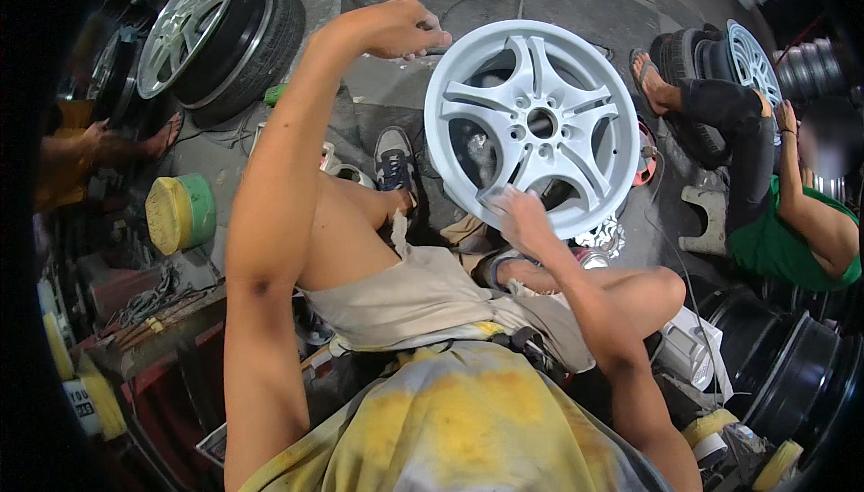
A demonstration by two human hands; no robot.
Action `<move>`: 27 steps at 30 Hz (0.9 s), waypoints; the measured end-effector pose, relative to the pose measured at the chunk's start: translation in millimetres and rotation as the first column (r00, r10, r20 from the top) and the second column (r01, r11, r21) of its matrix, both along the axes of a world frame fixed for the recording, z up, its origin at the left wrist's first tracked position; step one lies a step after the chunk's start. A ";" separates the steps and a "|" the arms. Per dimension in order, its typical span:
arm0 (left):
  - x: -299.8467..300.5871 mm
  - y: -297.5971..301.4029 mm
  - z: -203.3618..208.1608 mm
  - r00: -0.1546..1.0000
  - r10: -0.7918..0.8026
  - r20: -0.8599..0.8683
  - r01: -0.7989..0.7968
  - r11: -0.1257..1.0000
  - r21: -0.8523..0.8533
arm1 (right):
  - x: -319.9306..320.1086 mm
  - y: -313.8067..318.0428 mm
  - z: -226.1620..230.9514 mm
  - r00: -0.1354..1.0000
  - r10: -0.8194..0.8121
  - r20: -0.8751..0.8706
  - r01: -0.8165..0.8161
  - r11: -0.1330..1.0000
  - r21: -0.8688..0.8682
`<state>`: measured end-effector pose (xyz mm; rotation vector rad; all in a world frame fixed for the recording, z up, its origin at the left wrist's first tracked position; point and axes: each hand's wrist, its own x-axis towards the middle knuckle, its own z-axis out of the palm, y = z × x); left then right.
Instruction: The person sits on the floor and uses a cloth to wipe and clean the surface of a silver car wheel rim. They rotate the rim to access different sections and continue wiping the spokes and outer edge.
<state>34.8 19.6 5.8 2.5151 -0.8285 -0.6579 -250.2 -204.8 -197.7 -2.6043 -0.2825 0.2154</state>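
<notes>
The pale grey wheel rim (533, 123) stood on edge on the floor between the person's feet, face toward the camera. The left hand (396, 31) curled over its top left edge, steadying it. The right hand (522, 218) pressed flat against the lower spokes; whether it held anything, I could not tell.

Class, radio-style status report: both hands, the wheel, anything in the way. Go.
Left hand grips pale wheel rim at its top edge. Right hand pressed on lower spokes. Wheel upright. Nothing blocking.
</notes>
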 end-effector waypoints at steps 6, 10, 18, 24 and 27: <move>11.3 7.9 0.2 0.991 0.008 0.130 -0.028 0.988 0.152 | -4.0 2.3 13.6 0.996 -0.006 0.086 -0.006 0.992 0.129; -3.0 -11.5 -1.7 1.000 -0.015 0.026 0.013 0.998 0.066 | 5.8 20.0 -1.3 0.996 -0.089 0.027 0.089 0.996 -0.017; 9.0 -2.7 0.1 0.988 -0.071 0.141 0.045 0.982 0.183 | 3.8 6.7 -1.3 0.998 -0.040 0.055 0.033 0.992 0.120; -4.0 -15.8 1.0 0.996 -0.070 -0.061 0.071 0.997 0.023 | -3.9 -23.6 25.9 0.995 0.103 -0.009 -0.103 0.995 0.016; 5.3 1.7 -4.3 0.999 -0.019 -0.027 0.020 0.998 0.053 | -19.3 -73.2 39.4 0.977 0.161 -0.141 -0.168 0.985 -0.037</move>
